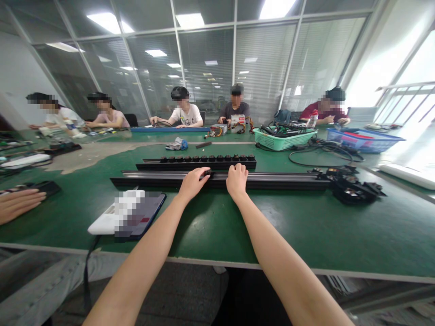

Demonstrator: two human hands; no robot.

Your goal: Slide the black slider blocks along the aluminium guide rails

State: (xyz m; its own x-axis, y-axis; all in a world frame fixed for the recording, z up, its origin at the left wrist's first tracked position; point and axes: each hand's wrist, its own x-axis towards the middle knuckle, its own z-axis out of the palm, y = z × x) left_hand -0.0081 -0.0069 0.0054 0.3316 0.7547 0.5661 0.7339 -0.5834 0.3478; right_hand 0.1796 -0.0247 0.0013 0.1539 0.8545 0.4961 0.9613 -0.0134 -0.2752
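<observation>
A long black metal rail (278, 182) lies across the green table in front of me. My left hand (192, 184) is at its middle, thumb and fingers closed around a small black part (207, 173) at the rail's channel. To the right of it, my right hand (237, 181) grips the same rail with curled fingers; its fingertips are partly hidden. Behind lies a shorter black rail (197, 165), lined with several small black fittings (212, 158). A loose pile of black parts (356, 188) sits by the long rail's right end.
A white device (103, 219) with a cable and a dark phone (151, 213) lie front left. Another person's hand (20, 203) rests at the left edge. Farther back are a green basket (283, 141) of cables, a blue basket (367, 142), a crumpled cloth (176, 144) and several seated people.
</observation>
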